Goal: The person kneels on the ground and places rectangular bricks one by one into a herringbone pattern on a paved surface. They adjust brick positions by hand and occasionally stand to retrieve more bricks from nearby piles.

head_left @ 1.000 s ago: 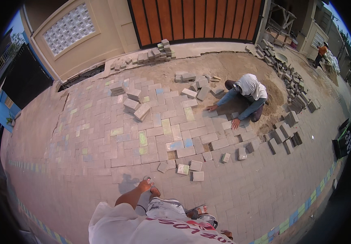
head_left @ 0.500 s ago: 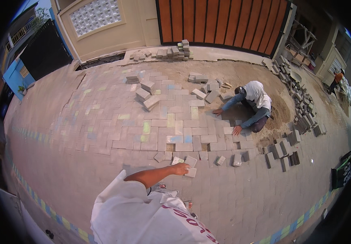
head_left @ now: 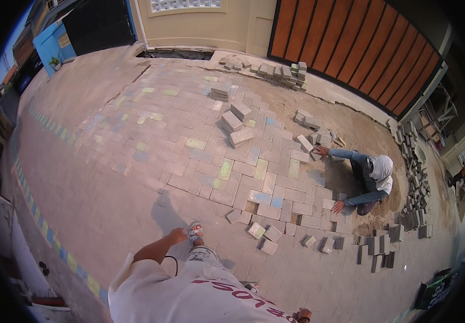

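My left hand [head_left: 177, 235] hangs beside my sandalled foot [head_left: 196, 232], its fingers curled in with nothing showing in them. My right hand [head_left: 303, 315] shows only in part at the lower edge, and its fingers are too small to read. To the right of my foot, a few loose paving blocks [head_left: 271, 233] lie on the laid pavers [head_left: 189, 167], apart from both hands. A co-worker [head_left: 375, 175] in a white head cover crouches at the sandy edge. One of that person's hands touches a grey block [head_left: 317, 154]; the other rests on the paving.
Stacked blocks [head_left: 236, 126] stand on the paving ahead. More blocks [head_left: 415, 167] line the right side, and a pile [head_left: 291, 74] sits before the brown gate [head_left: 351, 48]. Small gaps [head_left: 251, 207] break the near paving edge. Another person [head_left: 464, 175] is at far right.
My left hand has come away from the loose paving blocks and moved left to beside my foot. The view has turned left. The co-worker's far hand has reached out to a block.
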Tool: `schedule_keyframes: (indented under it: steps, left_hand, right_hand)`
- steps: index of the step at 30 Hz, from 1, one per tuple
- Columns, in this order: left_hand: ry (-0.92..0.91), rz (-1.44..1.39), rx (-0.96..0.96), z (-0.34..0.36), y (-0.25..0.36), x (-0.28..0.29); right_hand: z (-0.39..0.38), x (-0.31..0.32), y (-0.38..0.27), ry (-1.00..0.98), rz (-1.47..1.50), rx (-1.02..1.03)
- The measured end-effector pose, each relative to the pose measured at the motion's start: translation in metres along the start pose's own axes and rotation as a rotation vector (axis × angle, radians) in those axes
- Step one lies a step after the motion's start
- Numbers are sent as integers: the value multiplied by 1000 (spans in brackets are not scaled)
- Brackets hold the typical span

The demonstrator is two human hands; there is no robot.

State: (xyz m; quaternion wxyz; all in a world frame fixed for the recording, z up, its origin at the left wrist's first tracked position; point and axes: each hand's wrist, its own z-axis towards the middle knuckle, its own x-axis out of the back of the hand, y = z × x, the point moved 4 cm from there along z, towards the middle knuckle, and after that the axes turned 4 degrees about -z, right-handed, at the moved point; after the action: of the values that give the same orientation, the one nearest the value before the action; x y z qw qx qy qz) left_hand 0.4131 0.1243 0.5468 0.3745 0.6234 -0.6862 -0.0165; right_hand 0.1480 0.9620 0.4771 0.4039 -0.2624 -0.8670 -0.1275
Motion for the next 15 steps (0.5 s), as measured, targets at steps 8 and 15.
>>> schedule_keyframes:
  steps: [8, 15]
  left_hand:
    - [419, -19, 155, 6, -238, 137]
    - [284, -914, 290, 55, -225, 211]
  right_hand:
    - [-217, -85, -338, -367, 50, 384]
    - [-308, -152, -521, -346, -1007, 952]
